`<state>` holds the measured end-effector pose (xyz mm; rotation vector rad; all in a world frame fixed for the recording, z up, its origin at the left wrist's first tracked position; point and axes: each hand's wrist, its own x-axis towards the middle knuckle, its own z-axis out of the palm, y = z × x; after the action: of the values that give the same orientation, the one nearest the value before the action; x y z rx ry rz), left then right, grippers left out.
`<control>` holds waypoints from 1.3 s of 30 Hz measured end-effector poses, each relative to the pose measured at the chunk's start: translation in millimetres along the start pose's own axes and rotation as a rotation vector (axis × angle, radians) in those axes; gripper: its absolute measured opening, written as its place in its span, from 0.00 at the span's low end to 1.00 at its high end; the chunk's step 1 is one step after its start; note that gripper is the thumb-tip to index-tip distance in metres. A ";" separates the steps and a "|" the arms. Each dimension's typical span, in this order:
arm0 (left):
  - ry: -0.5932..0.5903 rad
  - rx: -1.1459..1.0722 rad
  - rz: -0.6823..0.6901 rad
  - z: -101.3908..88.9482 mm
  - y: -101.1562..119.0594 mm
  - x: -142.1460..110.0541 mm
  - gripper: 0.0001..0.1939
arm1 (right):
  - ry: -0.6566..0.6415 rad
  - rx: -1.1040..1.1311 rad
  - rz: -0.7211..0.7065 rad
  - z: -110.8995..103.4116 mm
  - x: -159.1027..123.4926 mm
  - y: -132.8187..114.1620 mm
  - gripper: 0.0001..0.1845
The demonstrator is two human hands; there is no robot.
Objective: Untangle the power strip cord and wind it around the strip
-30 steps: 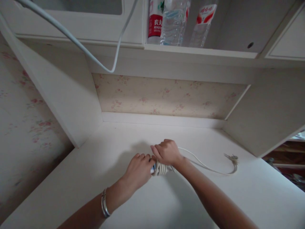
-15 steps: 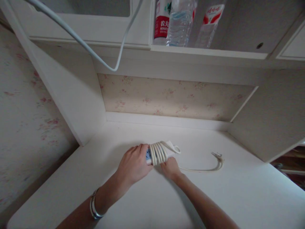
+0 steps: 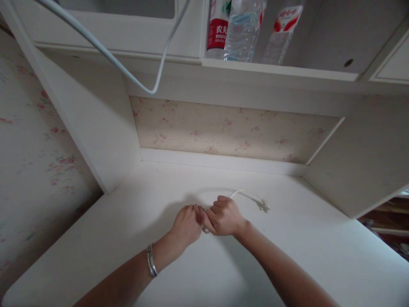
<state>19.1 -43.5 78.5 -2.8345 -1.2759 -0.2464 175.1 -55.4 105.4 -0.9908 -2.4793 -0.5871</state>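
Note:
My left hand, with a silver bangle on the wrist, is closed around the power strip, which my fingers now hide almost wholly. Pressed against it, my right hand is a fist gripping the strip's white cord. Only a small pale bit of the strip or its wrapped cord shows below, between the two hands. From behind my right hand the loose cord runs right to its plug, which is slightly blurred near the white desk.
Over the desk, a shelf holds several plastic bottles. A pale cable hangs down at upper left. White side panels flank the desk, with floral wallpaper at the back.
My right hand has come up from under the strip and over the cord, against my left hand. The strip has turned out of sight, and the plug has been drawn left.

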 end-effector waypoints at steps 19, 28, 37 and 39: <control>0.208 -0.162 -0.141 -75.0 2.3 -27.9 0.13 | -0.292 0.295 0.796 60.8 -28.5 3.9 0.26; 0.102 -0.130 -0.333 -32.2 -32.6 2.8 0.15 | -0.190 0.000 0.574 38.0 -39.9 -36.9 0.24; 0.044 -0.247 -0.225 -18.8 -38.9 -0.9 0.15 | -0.097 -0.035 0.366 27.2 -41.3 -23.9 0.20; 0.069 -0.208 -0.239 -12.8 -34.1 0.2 0.16 | -0.092 -0.026 0.312 22.7 -35.4 -25.3 0.20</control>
<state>-7.9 -21.8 89.7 -2.8014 -1.6641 -0.5052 175.8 -79.6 62.7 -1.4091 -2.3299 -0.4817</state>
